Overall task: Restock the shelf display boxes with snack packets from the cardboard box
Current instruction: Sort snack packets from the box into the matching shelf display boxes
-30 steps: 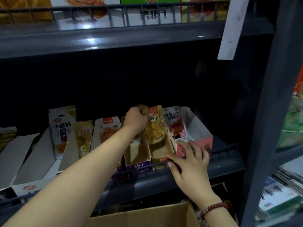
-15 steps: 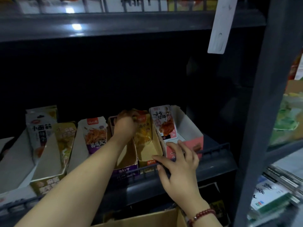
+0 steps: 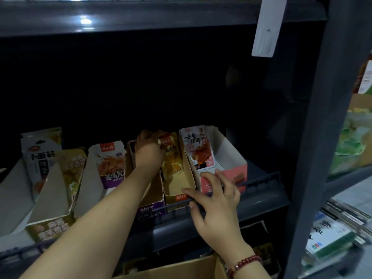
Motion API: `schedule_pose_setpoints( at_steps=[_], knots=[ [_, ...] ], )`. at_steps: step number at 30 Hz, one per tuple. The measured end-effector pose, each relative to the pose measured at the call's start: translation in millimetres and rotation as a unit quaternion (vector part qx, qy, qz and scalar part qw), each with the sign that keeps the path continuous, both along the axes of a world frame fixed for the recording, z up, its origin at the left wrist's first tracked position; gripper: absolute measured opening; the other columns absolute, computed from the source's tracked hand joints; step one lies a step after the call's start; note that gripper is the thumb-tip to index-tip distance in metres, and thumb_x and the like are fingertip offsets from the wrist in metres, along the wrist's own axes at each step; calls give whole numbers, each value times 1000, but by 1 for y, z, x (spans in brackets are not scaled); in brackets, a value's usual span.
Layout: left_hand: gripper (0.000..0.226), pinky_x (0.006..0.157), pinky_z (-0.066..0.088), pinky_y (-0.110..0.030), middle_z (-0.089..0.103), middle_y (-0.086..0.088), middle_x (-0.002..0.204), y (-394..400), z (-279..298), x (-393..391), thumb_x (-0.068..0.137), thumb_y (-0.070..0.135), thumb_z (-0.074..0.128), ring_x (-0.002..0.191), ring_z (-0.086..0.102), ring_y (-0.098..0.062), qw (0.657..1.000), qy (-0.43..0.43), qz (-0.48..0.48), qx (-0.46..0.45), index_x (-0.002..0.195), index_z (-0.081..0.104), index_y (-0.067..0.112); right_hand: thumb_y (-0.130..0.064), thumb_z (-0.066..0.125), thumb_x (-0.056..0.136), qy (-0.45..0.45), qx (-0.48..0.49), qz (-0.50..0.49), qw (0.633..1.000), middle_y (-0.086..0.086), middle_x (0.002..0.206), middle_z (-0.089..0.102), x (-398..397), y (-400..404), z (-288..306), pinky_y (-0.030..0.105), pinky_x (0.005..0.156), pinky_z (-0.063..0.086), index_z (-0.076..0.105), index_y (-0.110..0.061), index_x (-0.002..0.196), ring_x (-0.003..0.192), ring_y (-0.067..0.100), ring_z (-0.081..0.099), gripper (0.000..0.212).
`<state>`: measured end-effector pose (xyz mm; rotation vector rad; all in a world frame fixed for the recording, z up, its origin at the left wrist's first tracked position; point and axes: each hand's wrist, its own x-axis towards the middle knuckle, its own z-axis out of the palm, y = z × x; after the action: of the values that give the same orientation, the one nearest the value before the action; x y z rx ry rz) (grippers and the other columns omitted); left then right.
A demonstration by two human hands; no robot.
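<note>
In the head view, a dark metal shelf (image 3: pixel 261 200) with a wire front rail (image 3: pixel 257 181) is seen, carrying a row of open cardboard display boxes. The left hand (image 3: pixel 149 152) is reached deep into the row, and its fingers (image 3: pixel 154 135) are curled over the top edge of a yellow snack packet (image 3: pixel 172 158), which is gripped there. That packet stands upright at the back of a yellow display box (image 3: pixel 179 186), whose front half shows bare cardboard floor. Just left of it, a purple-fronted display box (image 3: pixel 150 207) is partly covered by the left forearm.

The right hand (image 3: pixel 216 200) is laid on the wire rail in front of the yellow box and a pink display box (image 3: pixel 231 178); its fingers are spread and relaxed, with the fingertips touching the pink box's front edge, and nothing is grasped. A red bead bracelet (image 3: pixel 244 262) is worn on that wrist. In the pink box, a white packet with a chicken picture (image 3: pixel 198 148) leans against the left wall.

Further left, a purple-and-white packet (image 3: pixel 112 164), a gold packet (image 3: pixel 73 168) and a white packet with black characters (image 3: pixel 39 158) stand in their own boxes. The cardboard box (image 3: pixel 177 268) is seen at the bottom edge, below the shelf; its contents cannot be made out. A white tag (image 3: pixel 267 27) hangs from the upper shelf.
</note>
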<state>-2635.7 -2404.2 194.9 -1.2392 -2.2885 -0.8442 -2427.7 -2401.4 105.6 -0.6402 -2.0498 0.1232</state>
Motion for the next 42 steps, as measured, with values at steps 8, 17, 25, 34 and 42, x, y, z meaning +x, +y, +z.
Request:
schedule_pose_setpoints(
  at_steps=[8, 17, 25, 34, 42],
  knots=[
    [32, 99, 42, -44, 55, -15, 119, -35, -10, 37, 92, 19, 62, 115, 50, -33, 994, -71, -41, 74, 123, 62, 10, -36, 48, 80, -32, -14, 2, 999, -2, 132, 51, 6, -2, 8, 38, 102, 18, 70, -42, 101, 126, 27, 34, 31],
    [16, 96, 41, -29, 53, 11, 106, -139, -24, 114, 95, 20, 54, 106, 53, -10, 981, -146, -116, 50, 101, 61, 33, -37, 42, 87, -53, -69, 76, 993, -4, 133, 54, 37, -33, 25, 42, 103, 23, 68, -34, 111, 126, 20, 33, 36],
    [18, 88, 41, -17, 53, 15, 106, -222, -80, 164, 95, 17, 53, 98, 52, 3, 960, -256, -111, -22, 101, 62, 31, -19, 55, 91, -157, -159, 145, 964, -10, 127, 57, 95, -98, -3, 36, 108, 34, 71, -28, 108, 123, 11, 34, 25],
    [43, 89, 39, -24, 40, -6, 148, -266, -169, 176, 101, 28, 46, 101, 57, -5, 896, -378, -53, -228, 141, 44, 14, -29, 48, 97, -262, -285, 128, 913, -8, 159, 5, 136, -139, -11, 33, 115, 16, 32, -30, 146, 142, 8, -1, 51],
    [59, 115, 20, -40, 29, -5, 157, -262, -207, 164, 103, 47, 28, 144, 24, -24, 861, -224, -123, -439, 156, 14, 25, -28, 51, 96, -238, -339, 135, 900, -15, 158, -1, 138, -142, -10, 37, 112, 26, 20, -33, 149, 146, 17, 4, 61]
  ],
)
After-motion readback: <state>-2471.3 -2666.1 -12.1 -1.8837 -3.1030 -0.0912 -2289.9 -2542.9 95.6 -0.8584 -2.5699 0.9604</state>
